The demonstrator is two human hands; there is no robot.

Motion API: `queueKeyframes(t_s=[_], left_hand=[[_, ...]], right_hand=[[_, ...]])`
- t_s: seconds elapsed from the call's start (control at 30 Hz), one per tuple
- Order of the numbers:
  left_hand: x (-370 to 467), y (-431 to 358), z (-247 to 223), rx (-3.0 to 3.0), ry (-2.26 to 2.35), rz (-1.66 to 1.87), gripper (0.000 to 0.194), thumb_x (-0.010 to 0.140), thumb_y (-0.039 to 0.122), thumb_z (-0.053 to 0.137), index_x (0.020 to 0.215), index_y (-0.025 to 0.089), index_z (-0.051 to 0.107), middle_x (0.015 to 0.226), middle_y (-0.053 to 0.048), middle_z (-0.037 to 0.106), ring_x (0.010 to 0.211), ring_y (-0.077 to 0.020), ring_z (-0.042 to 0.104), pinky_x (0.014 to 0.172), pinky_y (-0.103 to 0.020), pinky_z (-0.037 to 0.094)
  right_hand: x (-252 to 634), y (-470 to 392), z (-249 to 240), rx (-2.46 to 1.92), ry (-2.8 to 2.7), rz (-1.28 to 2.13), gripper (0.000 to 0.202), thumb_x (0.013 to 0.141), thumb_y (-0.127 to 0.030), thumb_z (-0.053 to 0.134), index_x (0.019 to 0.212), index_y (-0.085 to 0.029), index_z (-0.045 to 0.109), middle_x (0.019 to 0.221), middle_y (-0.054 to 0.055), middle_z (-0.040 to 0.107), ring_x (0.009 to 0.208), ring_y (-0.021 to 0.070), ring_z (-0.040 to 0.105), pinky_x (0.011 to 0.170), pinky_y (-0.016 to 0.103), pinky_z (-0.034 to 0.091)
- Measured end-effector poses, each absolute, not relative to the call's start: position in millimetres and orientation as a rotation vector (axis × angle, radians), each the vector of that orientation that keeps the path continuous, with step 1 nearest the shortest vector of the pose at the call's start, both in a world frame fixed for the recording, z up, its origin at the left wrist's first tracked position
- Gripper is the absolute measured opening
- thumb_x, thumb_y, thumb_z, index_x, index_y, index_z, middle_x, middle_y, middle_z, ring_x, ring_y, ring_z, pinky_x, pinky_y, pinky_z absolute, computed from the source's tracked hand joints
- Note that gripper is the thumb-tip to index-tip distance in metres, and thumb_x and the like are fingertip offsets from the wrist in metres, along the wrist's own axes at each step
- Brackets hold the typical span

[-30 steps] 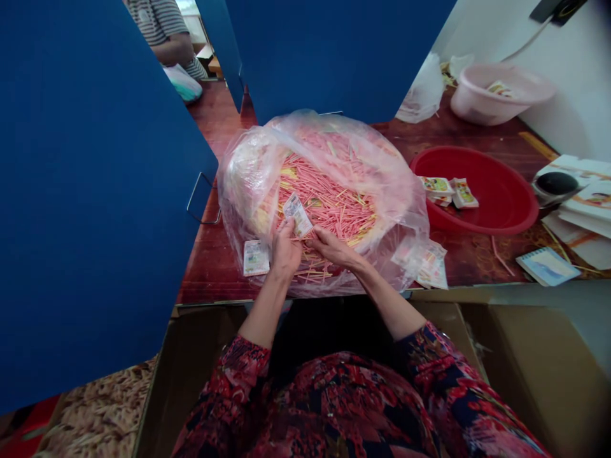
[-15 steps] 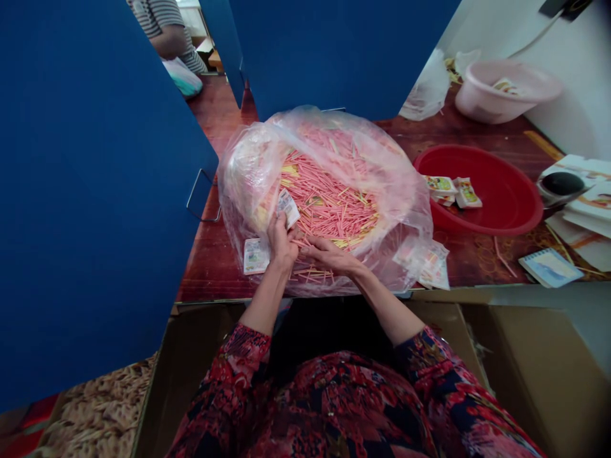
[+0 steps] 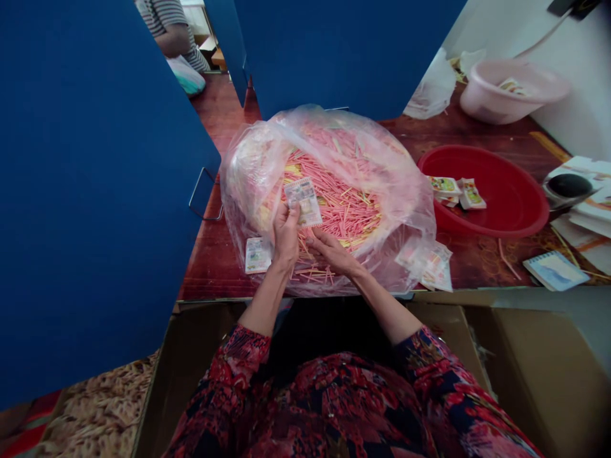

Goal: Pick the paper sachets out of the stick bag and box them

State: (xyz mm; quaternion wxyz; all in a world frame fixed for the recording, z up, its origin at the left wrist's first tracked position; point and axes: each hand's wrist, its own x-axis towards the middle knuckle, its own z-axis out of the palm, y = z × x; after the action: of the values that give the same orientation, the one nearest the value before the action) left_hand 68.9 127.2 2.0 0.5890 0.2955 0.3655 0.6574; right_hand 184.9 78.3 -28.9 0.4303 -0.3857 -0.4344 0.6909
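My left hand [image 3: 286, 240] is closed on a small printed packet [image 3: 304, 203], with the thumb over its lower left part. Just below the packet's lower edge, my right hand [image 3: 334, 253] has its fingers drawn together; whatever they hold, if anything, cannot be made out. Both hands are over the near side of a large clear plastic bag [image 3: 410, 178] lying open. Thin pink and yellow sticks [image 3: 351, 207] fill it, and some lie loose at its near edge. Left of my left hand lies another printed packet [image 3: 258, 256].
More packets [image 3: 432, 264] lie right of the bag. A red basin [image 3: 506, 203] holds several small packs, beside a dark cup [image 3: 568, 187] and a notepad [image 3: 555, 270]. Behind are a pink tub [image 3: 496, 105] and blue panels [image 3: 334, 57]. A person in striped clothing [image 3: 167, 19] sits beyond.
The packet in my left hand has turned to face up more fully and shifted right. My right hand has drawn slightly apart from the left. The pink sticks between the hands no longer show clearly.
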Motion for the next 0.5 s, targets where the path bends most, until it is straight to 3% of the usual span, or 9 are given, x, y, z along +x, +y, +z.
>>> queueKeyframes(t_s=[0.17,0.3,0.4,0.5], left_hand=[[41,115,21,0.637,0.784,1.620,0.018,0.081,0.033,0.080,0.087,0.022,0.068,0.094,0.000,0.073,0.091,-0.0148,0.068,0.083,-0.025,0.054],[20,93,13,0.518,0.870,1.575,0.019,0.076,0.031,0.084,0.086,0.023,0.070,0.094,0.000,0.076,0.087,-0.0136,0.070,0.079,-0.024,0.056],[11,79,0,0.457,0.892,1.568,0.021,0.075,0.029,0.085,0.087,0.021,0.070,0.096,0.000,0.077,0.087,-0.0125,0.071,0.082,-0.024,0.056],[7,69,-9,0.431,0.898,1.551,0.023,0.074,0.029,0.086,0.088,0.020,0.070,0.096,0.000,0.077,0.087,-0.0125,0.072,0.082,-0.024,0.056]], right_hand=[[183,81,-19,-1.010,-1.263,1.333,0.030,0.096,-0.046,0.055,0.080,-0.024,0.041,0.071,-0.005,0.048,0.063,0.0106,0.044,0.061,0.024,0.037],[178,77,-33,-1.145,-1.386,1.170,0.020,0.092,-0.034,0.057,0.080,-0.023,0.045,0.076,-0.004,0.049,0.070,0.0128,0.045,0.069,0.026,0.039],[175,72,-48,-1.153,-1.398,1.135,0.009,0.089,-0.028,0.056,0.093,-0.023,0.050,0.085,-0.003,0.052,0.073,0.0130,0.049,0.072,0.027,0.041],[173,71,-59,-1.155,-1.392,1.137,0.023,0.089,-0.027,0.053,0.112,-0.025,0.050,0.084,-0.004,0.054,0.072,0.0134,0.053,0.072,0.027,0.043]])
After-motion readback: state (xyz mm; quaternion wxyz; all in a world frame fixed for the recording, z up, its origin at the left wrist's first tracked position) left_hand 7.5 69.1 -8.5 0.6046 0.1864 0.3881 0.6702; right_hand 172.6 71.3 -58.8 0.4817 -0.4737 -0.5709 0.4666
